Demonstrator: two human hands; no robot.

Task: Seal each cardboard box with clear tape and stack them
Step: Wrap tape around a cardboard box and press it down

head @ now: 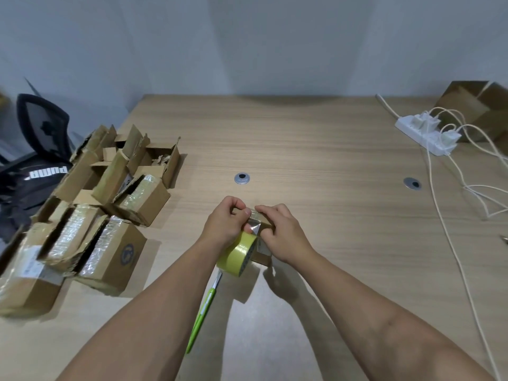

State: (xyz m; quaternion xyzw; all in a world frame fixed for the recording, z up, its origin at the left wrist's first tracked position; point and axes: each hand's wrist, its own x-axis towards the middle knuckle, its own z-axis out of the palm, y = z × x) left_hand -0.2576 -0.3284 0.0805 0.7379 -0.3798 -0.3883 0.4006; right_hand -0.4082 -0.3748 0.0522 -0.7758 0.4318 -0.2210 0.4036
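**Both hands on 1 small box, tape strip across its top**

- Left fingers point(247, 212): curled, thumb and forefinger pinching the clear tape strip point(254, 229). The strip runs from the pinch over the box top.
- Right fingers point(270, 213): bent and narrow, bearing down on the box top just beside the strip. Can't tell how far they wrap the far edge.
- Left hand point(224, 224) and right hand point(284, 232) sit nearly touching, with the strip between them.
- Tape roll point(236, 257): yellow-green, on edge, tilted, just below the left hand and against the box's near-left side.
- Small box point(263, 258): mid-table, near the front edge, mostly hidden under the hands. A label shows on its near face.
- Green-handled cutter point(204, 306): on the table between the forearms, tip under the roll.
- Pile of boxes point(104, 193): at the left table edge. The front ones are wrapped in shiny tape, the rear ones have flaps up.
- Table point(302, 138): light wood, 2 metal grommets.
- Power strip point(427, 136): far right, white cables trailing toward the front.
- Brown carton point(478, 105): behind the power strip.
- Chair point(41, 125): off the table at left, a black bag point(30, 182) in front of it.
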